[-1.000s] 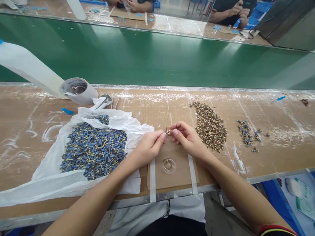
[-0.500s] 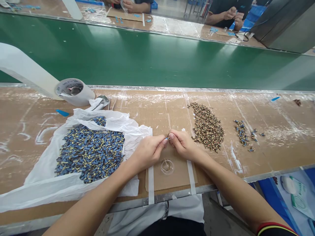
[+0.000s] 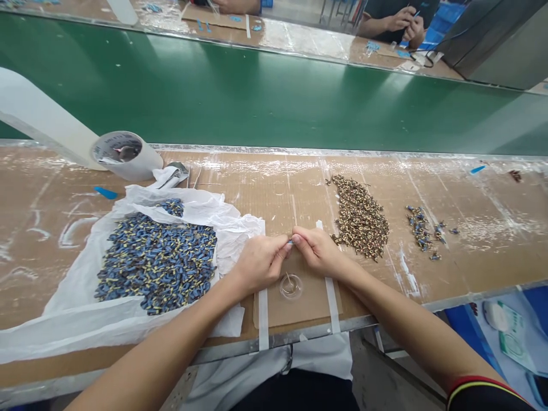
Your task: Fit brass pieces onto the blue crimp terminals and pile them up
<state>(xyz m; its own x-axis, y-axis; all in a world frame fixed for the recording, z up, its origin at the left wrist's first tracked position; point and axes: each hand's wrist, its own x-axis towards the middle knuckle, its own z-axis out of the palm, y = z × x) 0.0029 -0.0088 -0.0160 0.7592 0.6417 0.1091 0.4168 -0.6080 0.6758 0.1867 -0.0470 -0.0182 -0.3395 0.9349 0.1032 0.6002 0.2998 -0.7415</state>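
Both hands are pinched narrow here, left hand (image 3: 262, 260) and right hand (image 3: 315, 249) meeting fingertip to fingertip on a tiny blue piece (image 3: 291, 242), just on the far side of a little clear dish (image 3: 291, 287). Big blue-and-yellow pile (image 3: 158, 262) sits left on white paper (image 3: 231, 218), brownish-gold pile (image 3: 362, 220) off to the right.

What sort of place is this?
Likely a factory assembly line: a heap of small blue parts, a green strip, maybe a conveyor, and another person's hands at work beyond it.
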